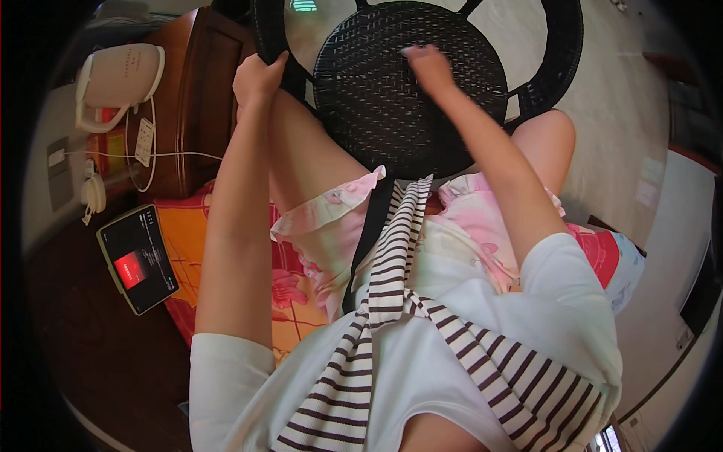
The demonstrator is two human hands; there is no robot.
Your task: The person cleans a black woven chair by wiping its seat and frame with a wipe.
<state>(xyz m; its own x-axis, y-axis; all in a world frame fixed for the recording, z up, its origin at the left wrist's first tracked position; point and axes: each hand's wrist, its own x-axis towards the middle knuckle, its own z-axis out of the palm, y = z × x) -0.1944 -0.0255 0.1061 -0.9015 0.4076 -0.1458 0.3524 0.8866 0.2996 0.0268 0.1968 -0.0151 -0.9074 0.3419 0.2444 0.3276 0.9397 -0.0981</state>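
Note:
A round black woven seat (390,113), seemingly part of a wicker chair, stands between my knees. My left hand (260,79) grips the black woven curved band (270,28) at the seat's left, its thumb over the edge. Over the upper right of the seat is my right hand (430,68), blurred, with the fingers curled; a small pale tip shows at its fingertips, and I cannot tell whether it is a held thing. Another curved woven band (556,68) rises at the right. A striped cloth (390,265) hangs knotted down my front.
To the left, a wooden cabinet (195,101) stands beside an electric kettle (121,79), a power strip (144,141) and a white cable. A tablet or phone with a lit screen (138,260) lies beside the red and orange floral cloth (186,243) beneath me. Pale floor (610,141) shows at the right.

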